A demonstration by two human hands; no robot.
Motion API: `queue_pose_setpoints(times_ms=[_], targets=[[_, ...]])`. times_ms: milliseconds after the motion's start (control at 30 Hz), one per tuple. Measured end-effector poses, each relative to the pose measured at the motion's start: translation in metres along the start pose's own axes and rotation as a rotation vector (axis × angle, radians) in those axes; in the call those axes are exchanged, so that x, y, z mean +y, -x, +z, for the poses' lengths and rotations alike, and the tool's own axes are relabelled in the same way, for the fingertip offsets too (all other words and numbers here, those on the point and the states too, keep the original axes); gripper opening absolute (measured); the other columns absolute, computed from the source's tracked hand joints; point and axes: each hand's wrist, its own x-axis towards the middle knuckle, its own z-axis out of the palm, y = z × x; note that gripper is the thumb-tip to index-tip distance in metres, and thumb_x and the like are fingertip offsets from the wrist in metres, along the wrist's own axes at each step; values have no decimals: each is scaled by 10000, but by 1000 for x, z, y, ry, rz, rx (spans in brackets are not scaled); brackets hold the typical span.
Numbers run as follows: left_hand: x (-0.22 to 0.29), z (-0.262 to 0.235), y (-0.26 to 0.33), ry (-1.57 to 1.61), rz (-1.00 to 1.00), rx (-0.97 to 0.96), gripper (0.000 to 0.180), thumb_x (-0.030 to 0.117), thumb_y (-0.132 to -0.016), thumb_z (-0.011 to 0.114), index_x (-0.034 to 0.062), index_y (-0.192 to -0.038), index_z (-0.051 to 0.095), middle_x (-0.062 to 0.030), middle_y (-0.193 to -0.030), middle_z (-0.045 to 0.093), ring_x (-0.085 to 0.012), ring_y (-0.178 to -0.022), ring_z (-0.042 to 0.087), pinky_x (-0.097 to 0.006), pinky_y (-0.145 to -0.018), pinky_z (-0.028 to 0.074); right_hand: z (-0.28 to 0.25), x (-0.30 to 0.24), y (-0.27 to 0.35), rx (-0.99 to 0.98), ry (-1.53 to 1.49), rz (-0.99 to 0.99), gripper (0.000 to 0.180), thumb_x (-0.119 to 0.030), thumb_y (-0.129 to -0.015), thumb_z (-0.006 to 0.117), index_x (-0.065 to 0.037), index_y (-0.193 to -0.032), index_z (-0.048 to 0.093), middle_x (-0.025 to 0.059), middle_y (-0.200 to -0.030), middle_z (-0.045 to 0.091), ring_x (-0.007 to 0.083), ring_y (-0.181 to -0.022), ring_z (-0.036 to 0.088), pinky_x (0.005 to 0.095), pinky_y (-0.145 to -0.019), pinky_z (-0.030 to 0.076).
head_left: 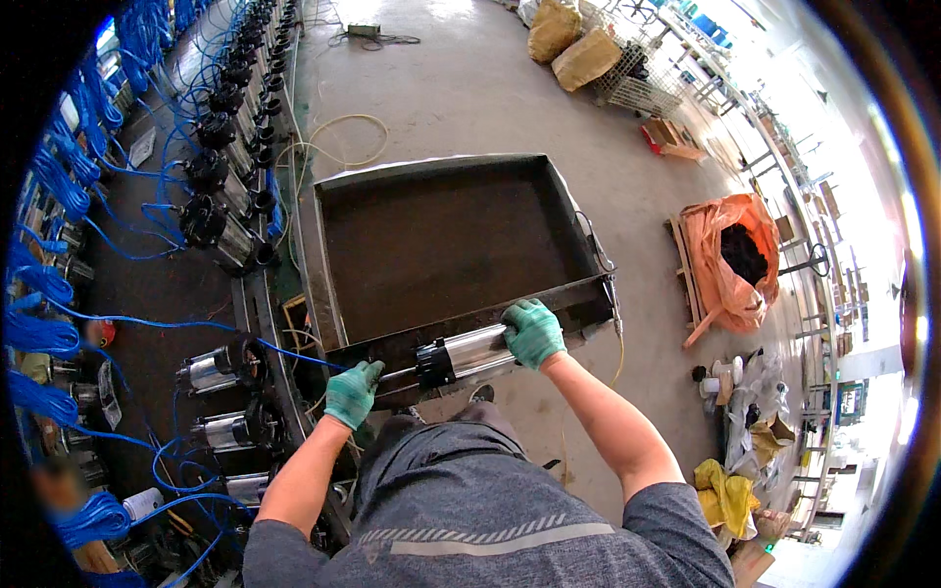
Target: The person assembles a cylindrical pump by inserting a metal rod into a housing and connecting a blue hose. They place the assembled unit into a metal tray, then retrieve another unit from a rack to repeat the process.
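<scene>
A silver cylindrical motor point(477, 351) with a black end fitting lies on its side along the near edge of a dark metal tray point(461, 245). My right hand point(534, 333), in a green glove, is wrapped over the motor's right end. From its left end a thin metal rod point(400, 374) sticks out toward my left hand point(354, 394), also green-gloved. The left fingers are closed. A blue cable point(304, 357) runs in from the left and meets that glove; whether the fingers hold the cable or the rod's tip is hidden.
Rows of upright motors point(221, 230) with black tops and blue cable coils point(64, 181) line the left side. Several silver motors point(223, 431) lie at near left. An orange sack point(704, 257) stands on a pallet at right. A pale hose point(365, 120) loops behind the tray.
</scene>
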Motion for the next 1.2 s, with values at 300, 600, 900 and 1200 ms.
queue_pose_setpoints(times_ms=[300,600,900,1200], targets=[[17,-21,-9,712,-811,-312,343,409,-915,745,95,-1045,697,-113,-777,684,-250,-670,655,-377,-595,527,3,2,-1,-5,12,23,105,-151,-783,660,-104,-862,710,143,-942,693,380,-960,643,478,-851,550],[4,9,9,1285,-603,-159,212,161,-969,705,83,-1132,595,-40,-918,664,-127,-763,614,-291,-657,508,-3,-1,-1,-31,5,40,95,-149,-785,659,-98,-849,707,142,-939,698,373,-968,643,469,-860,550],[8,-14,0,1071,-527,-250,263,112,-947,722,74,-1156,568,-5,-935,592,-107,-827,554,-262,-734,494,-3,-4,-2,-27,4,61,96,-151,-785,678,-89,-855,700,138,-950,705,374,-976,644,462,-858,549],[22,-17,3,786,-361,-166,348,110,-928,742,79,-1216,549,-47,-1061,589,-159,-1011,531,-314,-927,467,1,3,1,-50,25,95,144,-189,-794,677,-86,-891,700,140,-971,691,378,-992,648,474,-862,553]])
